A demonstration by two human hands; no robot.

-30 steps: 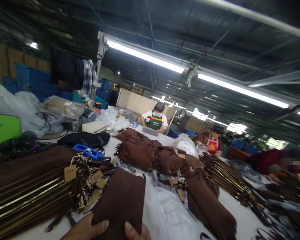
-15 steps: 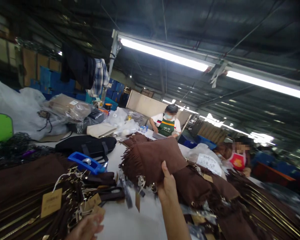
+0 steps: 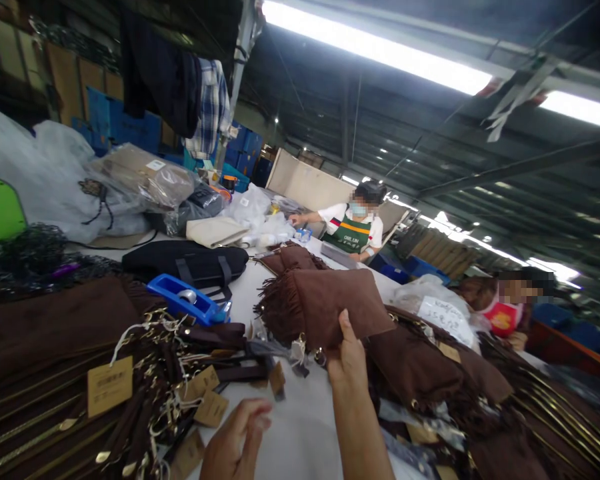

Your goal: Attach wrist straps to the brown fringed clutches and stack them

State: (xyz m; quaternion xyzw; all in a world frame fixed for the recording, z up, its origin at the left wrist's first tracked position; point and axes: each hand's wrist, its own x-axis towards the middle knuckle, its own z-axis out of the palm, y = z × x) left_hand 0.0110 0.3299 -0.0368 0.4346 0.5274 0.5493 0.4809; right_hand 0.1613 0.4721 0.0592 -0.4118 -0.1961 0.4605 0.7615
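My right hand (image 3: 349,353) grips a brown fringed bag (image 3: 347,300) by its near edge, thumb on top and the other fingers hidden beneath. Metal rings and a dangling tag hang from the bag's near side. My left hand (image 3: 237,433) is low in the middle, holding nothing, its fingers loosely bent and apart. Just left of it lie brown straps with gold clasps and card tags (image 3: 211,408). More brown fringed bags (image 3: 415,360) are heaped to the right of my right forearm.
A blue tape dispenser (image 3: 185,298) and a black bag (image 3: 187,263) lie beyond the straps. Plastic-wrapped goods (image 3: 145,180) are piled at the back left. One co-worker (image 3: 353,230) is across the white table (image 3: 293,427); another person (image 3: 503,310) is at the right.
My left hand has come up and to the right, away from the straps. My right hand keeps hold of the brown bag. The camera view has tilted down and shifted left.
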